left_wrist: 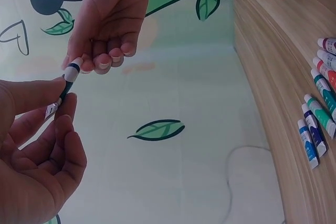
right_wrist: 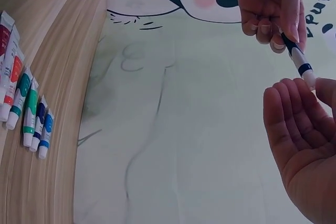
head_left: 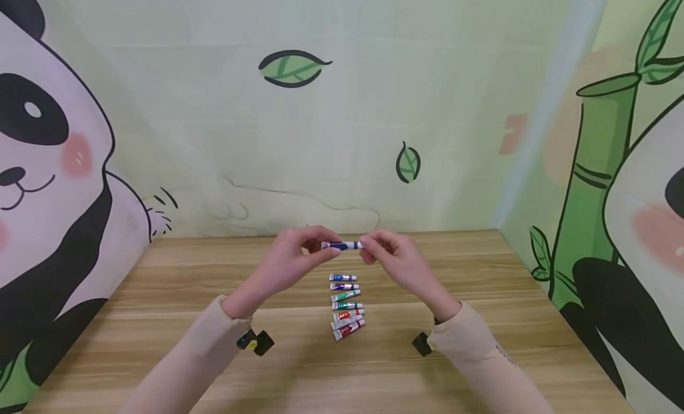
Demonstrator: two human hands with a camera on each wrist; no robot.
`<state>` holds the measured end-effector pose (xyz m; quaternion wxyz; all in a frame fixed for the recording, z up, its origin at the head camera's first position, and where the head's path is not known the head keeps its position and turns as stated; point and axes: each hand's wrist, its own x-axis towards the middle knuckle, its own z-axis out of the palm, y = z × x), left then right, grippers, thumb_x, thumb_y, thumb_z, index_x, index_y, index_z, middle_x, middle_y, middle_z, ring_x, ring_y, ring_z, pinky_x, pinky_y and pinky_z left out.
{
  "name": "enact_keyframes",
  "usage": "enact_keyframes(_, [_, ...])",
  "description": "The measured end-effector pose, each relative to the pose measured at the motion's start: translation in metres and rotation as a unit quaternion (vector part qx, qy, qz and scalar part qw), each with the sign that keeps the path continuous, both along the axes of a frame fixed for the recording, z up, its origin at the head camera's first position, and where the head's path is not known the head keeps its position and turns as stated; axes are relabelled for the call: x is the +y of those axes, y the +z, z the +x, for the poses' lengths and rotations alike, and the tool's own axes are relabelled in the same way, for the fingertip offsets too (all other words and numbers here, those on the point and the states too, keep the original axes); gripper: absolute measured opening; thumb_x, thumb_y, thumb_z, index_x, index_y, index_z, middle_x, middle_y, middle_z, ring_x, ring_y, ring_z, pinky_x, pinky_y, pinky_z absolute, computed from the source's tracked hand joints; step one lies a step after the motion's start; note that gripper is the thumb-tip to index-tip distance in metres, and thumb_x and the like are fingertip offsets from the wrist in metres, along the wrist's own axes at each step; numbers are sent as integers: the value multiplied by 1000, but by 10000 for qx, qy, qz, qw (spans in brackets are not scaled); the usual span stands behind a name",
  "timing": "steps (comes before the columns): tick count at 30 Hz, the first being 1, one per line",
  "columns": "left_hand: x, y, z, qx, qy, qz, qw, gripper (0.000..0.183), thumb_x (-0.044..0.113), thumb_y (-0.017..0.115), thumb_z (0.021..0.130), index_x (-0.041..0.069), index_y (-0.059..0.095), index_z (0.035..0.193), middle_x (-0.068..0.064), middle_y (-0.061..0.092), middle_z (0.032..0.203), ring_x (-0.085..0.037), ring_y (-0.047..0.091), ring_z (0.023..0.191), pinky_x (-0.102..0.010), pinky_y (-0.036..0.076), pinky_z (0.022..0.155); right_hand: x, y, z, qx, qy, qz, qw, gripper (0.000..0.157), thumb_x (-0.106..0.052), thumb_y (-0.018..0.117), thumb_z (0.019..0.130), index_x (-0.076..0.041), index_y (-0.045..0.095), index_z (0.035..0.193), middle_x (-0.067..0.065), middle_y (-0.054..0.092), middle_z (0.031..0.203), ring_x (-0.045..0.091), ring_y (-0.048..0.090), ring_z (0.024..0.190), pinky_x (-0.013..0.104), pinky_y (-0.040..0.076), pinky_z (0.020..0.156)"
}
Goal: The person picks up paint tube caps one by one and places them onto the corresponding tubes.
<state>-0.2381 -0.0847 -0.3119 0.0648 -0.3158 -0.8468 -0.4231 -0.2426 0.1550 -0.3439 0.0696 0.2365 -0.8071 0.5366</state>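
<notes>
My left hand (head_left: 291, 256) pinches a small white paint tube with a dark blue band (head_left: 343, 245) between thumb and fingers, above the far part of the table. At the tube's other end, my right hand (head_left: 392, 256) holds the white cap (right_wrist: 308, 78) by thumb and forefinger; its other fingers curve loosely beneath. The left wrist view shows the capped end (left_wrist: 73, 69) pointing toward the right hand. Nearer me, a column of other paint tubes lies on the table, among them a blue tube (head_left: 342, 277), a green tube (head_left: 345, 296) and a dark red tube (head_left: 350, 329).
The wooden table (head_left: 176, 283) ends at a wall sheet (head_left: 342, 123) printed with pandas, leaves and bamboo. Two of the nearest tubes, the orange-red one (head_left: 347, 315) and the dark red one, lie close around a whitish tube (head_left: 342, 323). Small black devices sit at both cuffs.
</notes>
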Motion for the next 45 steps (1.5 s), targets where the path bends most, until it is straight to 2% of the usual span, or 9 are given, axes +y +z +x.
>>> enact_keyframes(9, [1,-1,0,-26,-8,-8,10000,16,20,72,96,13,74,110,0,63,76,-18,53,66,-26,39,53,-1,-1,3,12,67,78,9999,34,-35,51,107,-9,70,94,6,66,83,24,61,78,34,51,71])
enact_keyframes(17, [1,-1,0,-1,-44,-6,10000,17,21,71,96,13,74,110,0,62,75,-18,53,66,-26,39,53,0,-3,2,5,30,12,10000,40,-33,43,110,-6,68,94,9,67,86,23,64,82,48,55,81])
enact_keyframes(21, [1,1,0,7,7,-16,10000,16,21,71,96,13,74,110,2,61,74,-17,52,64,-26,39,53,1,-4,1,81,-25,-67,9999,38,-31,42,110,-5,67,98,10,67,87,24,64,83,46,55,81])
enact_keyframes(26, [0,3,0,-12,101,-51,9999,16,21,71,96,14,74,109,2,59,72,-17,51,64,-26,38,53,3,-2,4,199,-69,-176,9996,30,-30,49,108,-5,67,108,11,67,94,27,65,87,41,56,81])
enact_keyframes(32, [-1,3,-1,-51,109,-46,9999,16,21,71,96,14,74,110,2,59,73,-18,51,65,-27,38,54,7,-1,6,387,-28,-193,9991,24,-25,58,104,-7,66,118,8,70,103,23,66,90,45,57,82])
enact_keyframes(37, [-3,3,-1,-97,118,-16,9999,16,22,71,96,15,74,110,1,59,73,-18,51,66,-27,37,54,9,-2,6,543,25,-41,9985,24,-23,66,100,-9,67,120,4,69,108,20,64,95,40,55,83])
enact_keyframes(45, [-3,1,0,-105,99,-25,9999,16,24,71,96,17,74,110,1,58,73,-18,51,66,-27,37,53,8,-1,7,803,146,96,9966,24,-17,71,96,-10,67,119,1,68,105,19,62,98,39,53,86])
